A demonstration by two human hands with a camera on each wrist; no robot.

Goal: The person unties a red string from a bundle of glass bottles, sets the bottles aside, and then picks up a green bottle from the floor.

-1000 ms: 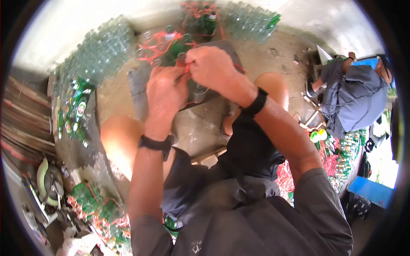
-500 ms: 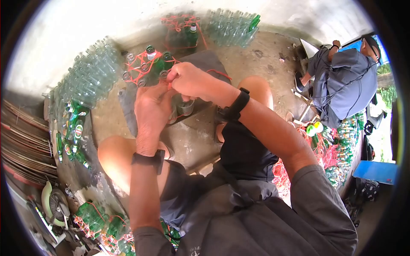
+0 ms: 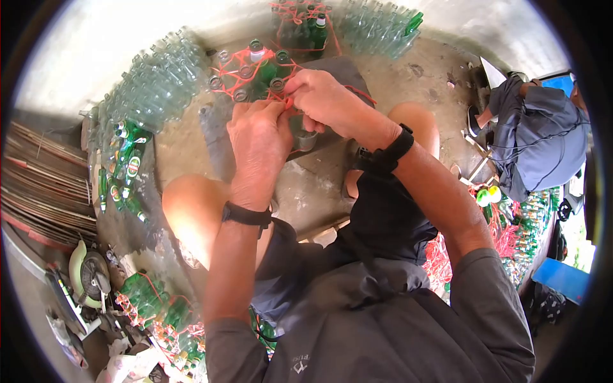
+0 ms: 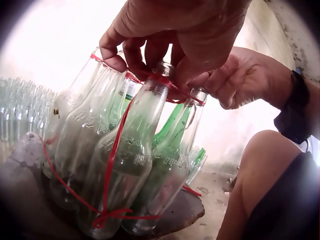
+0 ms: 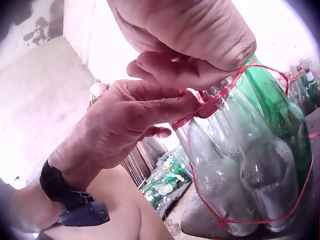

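Note:
A bundle of clear and green glass bottles (image 4: pixel 122 155) stands upright, with red plastic string (image 4: pixel 111 165) looped around the necks and lower down around the bodies. My left hand (image 3: pixel 258 134) is at the near bottle necks, thumb and fingertips pinching the string there. Right beside it my right hand (image 3: pixel 329 102) has its fingers curled in and pinches the string too. In the right wrist view, the left thumb and finger close on a red strand (image 5: pixel 200 106) at a bottle mouth. The right fingertips are partly hidden behind the palm.
The bundle stands on a dark grey mat (image 3: pixel 345 73). Rows of clear bottles (image 3: pixel 156 80) line the wall at left, with green bottles (image 3: pixel 131 166) lying nearby. Another tied bundle (image 3: pixel 303 29) stands behind. A person (image 3: pixel 536 134) sits at the right near red string and bottles.
Both hands stay together at the near bottle necks, working the red string with small finger movements. The head view swings one way and back, shifting the whole scene.

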